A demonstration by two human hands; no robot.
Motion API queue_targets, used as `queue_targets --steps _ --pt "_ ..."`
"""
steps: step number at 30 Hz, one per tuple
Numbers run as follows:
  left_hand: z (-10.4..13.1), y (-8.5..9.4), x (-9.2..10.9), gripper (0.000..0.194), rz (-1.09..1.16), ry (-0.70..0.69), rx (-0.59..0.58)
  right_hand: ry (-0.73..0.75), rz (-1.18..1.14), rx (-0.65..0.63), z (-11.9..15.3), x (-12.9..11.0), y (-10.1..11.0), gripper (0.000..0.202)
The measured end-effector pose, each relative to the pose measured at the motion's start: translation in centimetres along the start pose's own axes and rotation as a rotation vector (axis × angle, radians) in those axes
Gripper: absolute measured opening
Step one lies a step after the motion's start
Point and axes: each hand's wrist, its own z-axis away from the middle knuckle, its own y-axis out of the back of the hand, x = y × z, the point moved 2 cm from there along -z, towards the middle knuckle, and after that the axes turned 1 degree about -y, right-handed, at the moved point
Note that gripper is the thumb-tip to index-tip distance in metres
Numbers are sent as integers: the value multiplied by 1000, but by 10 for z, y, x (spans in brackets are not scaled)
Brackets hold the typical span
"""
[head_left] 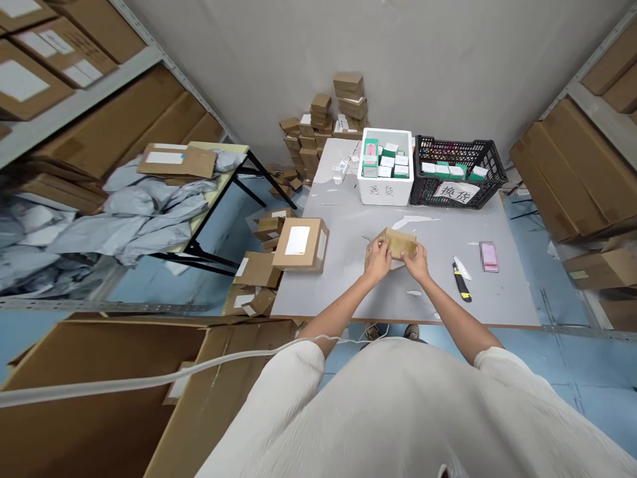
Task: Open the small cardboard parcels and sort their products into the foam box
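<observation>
A small brown cardboard box [399, 241] is held over the grey table [343, 292] near its middle. My left hand [377, 261] grips its left side, and the fingers of my right hand [417, 261] are closed on its right side. To the right lie a yellow and black utility knife [462, 283], a scrap of white paper [462, 268] and a flat pink item [488, 257]. A larger brown box [300, 244] with a white label sits at the table's left edge.
At the table's back stand a white bin [385, 192] and a black crate [460, 192], both holding small green and white boxes. Grey parcels [149, 219] cover a side table at left. A large open carton [239, 385] and a white cable [219, 360] are at lower left.
</observation>
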Motion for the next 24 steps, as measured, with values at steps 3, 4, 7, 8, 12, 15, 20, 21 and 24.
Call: queue_targets --steps 3,4,7,8,12,15,20,21,24 --pt "5 10 -15 58 44 11 24 -45 -82 11 -3 0 -12 86" --pt "6 12 -19 58 59 14 32 -49 -94 12 -2 -1 -15 89" --pt "8 12 -24 59 100 16 34 -25 -93 53 0 -6 -15 91" --pt "8 10 -23 60 114 8 26 -12 -87 73 1 -6 -12 90" --pt "2 -10 -11 63 180 -51 -22 6 -45 132 6 -3 18 89" --pt "-5 -31 5 63 218 -86 -69 -1 0 182 11 5 48 90" --pt "-11 -61 27 66 210 -82 -182 -13 63 228 21 27 85 90" --pt "-11 -64 31 66 173 -92 -183 -15 72 228 23 30 88 89" --pt "-7 -69 45 58 23 -180 -140 -14 84 214 25 34 91 86"
